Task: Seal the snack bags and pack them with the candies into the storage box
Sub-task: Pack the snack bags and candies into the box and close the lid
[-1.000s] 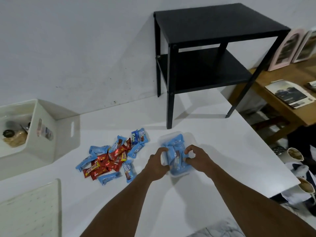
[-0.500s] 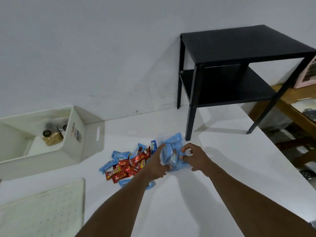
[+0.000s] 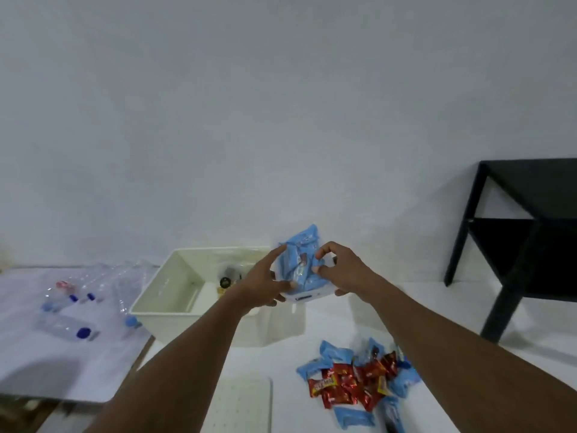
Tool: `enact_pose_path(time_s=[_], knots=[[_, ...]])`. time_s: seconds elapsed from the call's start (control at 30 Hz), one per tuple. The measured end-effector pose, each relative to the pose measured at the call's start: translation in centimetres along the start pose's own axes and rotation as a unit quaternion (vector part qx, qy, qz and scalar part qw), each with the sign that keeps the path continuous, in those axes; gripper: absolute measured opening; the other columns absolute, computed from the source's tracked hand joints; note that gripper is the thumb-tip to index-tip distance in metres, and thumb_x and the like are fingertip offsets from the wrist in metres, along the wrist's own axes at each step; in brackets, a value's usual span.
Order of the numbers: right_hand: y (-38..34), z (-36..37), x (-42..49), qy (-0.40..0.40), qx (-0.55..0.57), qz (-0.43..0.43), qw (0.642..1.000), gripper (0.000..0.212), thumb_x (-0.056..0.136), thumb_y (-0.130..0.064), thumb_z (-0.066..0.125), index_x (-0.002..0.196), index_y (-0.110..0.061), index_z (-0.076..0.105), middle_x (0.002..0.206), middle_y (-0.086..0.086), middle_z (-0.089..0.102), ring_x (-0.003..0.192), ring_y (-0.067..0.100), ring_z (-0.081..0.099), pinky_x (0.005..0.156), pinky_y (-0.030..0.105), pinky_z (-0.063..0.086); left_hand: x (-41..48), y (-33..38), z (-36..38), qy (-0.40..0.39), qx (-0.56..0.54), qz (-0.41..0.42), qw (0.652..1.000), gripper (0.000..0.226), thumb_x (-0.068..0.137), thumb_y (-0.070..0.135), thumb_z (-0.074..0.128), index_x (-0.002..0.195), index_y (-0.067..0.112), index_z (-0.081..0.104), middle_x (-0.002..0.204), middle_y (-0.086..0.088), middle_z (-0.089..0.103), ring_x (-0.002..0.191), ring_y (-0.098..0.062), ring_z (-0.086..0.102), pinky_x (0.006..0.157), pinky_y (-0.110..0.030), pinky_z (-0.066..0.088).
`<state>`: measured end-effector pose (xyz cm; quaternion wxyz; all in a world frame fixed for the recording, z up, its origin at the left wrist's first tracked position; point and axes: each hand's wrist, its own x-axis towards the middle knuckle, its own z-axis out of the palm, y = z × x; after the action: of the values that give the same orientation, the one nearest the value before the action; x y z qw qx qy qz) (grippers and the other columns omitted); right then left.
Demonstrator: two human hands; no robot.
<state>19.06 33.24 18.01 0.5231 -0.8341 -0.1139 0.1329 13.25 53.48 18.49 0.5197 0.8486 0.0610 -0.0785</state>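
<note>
Two hands on the snack bag, a clear pouch packed with blue wrappers. We see it up off the table now, in the air at the right end of the storage box; half a second ago it was down at table level beside the loose candies. Left hand grips the bag's left side: index finger stretched up along it, thumb tucked under the lower edge. Right hand pinches the right side, fingers curled, thumb and index tips pressed into the plastic. A white strip runs along the bag's lower edge; we cannot tell whether the bag is sealed. The box sits open, with a few small dark and tan items at its far right corner, same as before. The candies pile stays on the table, red and blue wrappers mixed, now at lower right and well apart from the bag. A perforated white panel lies flat between the arms, near the bottom edge. The view has swung left since the earlier frame: the box sits near centre, the black side table has slid to the right edge, and several clear plastic bottles with blue caps have come into view, lying on a separate white surface left of the box.
</note>
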Motion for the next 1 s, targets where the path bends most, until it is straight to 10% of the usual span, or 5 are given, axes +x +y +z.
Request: enact_pose_path(time_s=[0.47,1.0], knots=[[-10.3,27.7,10.3,-0.072,-0.052,-0.014,0.996,0.018,0.092,-0.031,0.062,0.106,-0.030,0.051,0.104,0.010,0.064,0.072,0.019,0.056,0.057,0.033,0.051,-0.8,-15.3,-25.9,0.030,0.007,-0.108,0.994,0.080,0.087,0.016,0.074,0.149,0.044,0.031,0.112,-0.008,0.064,0.087,-0.024,0.071,0.079,-0.037,0.062],[-4.8,39.7,20.5,-0.062,-0.053,0.048,0.995,0.018,0.092,-0.023,0.063,0.106,-0.022,0.052,0.097,-0.003,0.056,0.070,0.007,0.052,0.056,0.024,0.044,9.6,-28.1,-30.7,-0.038,-0.016,-0.131,0.991,0.051,0.090,0.012,0.066,0.134,0.028,0.046,0.126,0.000,0.058,0.097,-0.014,0.065,0.072,-0.021,0.058]])
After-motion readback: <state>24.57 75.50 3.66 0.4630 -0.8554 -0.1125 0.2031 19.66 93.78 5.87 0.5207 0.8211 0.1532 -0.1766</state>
